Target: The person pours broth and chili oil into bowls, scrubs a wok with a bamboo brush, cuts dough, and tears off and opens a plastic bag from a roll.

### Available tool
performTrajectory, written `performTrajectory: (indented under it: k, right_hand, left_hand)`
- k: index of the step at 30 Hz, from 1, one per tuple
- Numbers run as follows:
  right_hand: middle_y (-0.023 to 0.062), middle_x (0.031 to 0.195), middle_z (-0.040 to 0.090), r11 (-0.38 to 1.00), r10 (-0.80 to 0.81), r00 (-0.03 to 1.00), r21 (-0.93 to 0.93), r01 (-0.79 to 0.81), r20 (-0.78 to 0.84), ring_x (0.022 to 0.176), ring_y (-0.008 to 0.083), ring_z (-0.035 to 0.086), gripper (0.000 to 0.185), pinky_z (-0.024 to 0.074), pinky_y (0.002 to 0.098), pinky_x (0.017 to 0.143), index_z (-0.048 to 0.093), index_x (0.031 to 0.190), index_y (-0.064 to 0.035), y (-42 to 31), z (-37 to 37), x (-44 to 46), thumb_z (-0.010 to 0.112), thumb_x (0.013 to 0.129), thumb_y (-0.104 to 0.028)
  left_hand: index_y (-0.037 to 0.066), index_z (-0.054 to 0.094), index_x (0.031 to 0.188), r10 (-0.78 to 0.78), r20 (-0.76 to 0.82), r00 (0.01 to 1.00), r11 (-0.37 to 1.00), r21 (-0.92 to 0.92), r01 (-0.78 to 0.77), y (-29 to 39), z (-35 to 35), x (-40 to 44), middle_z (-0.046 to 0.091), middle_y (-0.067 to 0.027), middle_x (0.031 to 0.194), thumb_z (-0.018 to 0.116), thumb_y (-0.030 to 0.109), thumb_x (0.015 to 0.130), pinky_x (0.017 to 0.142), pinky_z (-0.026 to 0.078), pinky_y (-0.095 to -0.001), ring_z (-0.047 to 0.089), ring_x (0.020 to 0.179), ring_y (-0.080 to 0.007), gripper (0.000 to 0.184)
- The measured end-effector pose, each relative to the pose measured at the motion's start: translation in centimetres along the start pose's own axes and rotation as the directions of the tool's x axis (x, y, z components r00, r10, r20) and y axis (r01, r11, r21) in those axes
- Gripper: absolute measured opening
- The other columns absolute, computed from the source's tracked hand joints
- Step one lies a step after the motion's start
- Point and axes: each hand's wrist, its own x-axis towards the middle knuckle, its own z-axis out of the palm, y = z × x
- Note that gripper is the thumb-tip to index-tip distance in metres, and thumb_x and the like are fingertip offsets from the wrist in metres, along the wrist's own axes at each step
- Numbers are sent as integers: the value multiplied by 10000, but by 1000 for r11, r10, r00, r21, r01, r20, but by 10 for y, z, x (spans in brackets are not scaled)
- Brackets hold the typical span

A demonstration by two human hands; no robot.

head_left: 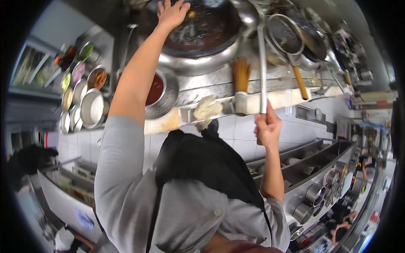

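My left hand (172, 16) reaches over the large dark wok (206, 31), fingers spread and holding nothing. Whether it touches the rim I cannot tell. Wet streaks and a small yellow bit (192, 14) show inside the wok. In my right hand (268, 126) is the end of a long-handled metal ladle (262, 63), its shaft running up past the wok's right side; its head is not clearly visible. A bamboo wok brush (241, 76) stands just left of the shaft. Below the wok, a crumpled pale cloth (208, 108) lies on the counter's front edge.
A metal pot (168, 95) with dark red contents stands under my left forearm. Several ingredient bowls (92, 107) crowd the left side. A round strainer (286, 36) with a wooden handle rests at right. Behind me are shelves with steel pots (315, 194) and other people.
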Motion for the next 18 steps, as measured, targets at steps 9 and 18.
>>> performTrajectory:
  k: [9, 18]
  right_hand:
    - [101, 631, 597, 675, -164, 984, -736, 59, -71, 500, 206, 579, 605, 466, 328, 506, 411, 1405, 27, 143, -8, -16, 606, 837, -46]
    - [184, 827, 661, 378, -489, 861, -855, 355, 142, 718, 348, 624, 282, 496, 442, 681, 677, 916, 21, 79, 31, 3, 609, 909, -253]
  left_hand:
    - [131, 568, 1300, -143, 100, 985, 982, -107, 154, -186, -49, -80, 442, -210, 1389, 428, 523, 919, 1092, 225, -534, 332, 1319, -434, 565]
    - [118, 739, 956, -490, -27, 871, 862, -162, 480, -172, -99, -221, 708, -148, 880, 623, 323, 827, 804, 510, -392, 675, 869, -314, 269]
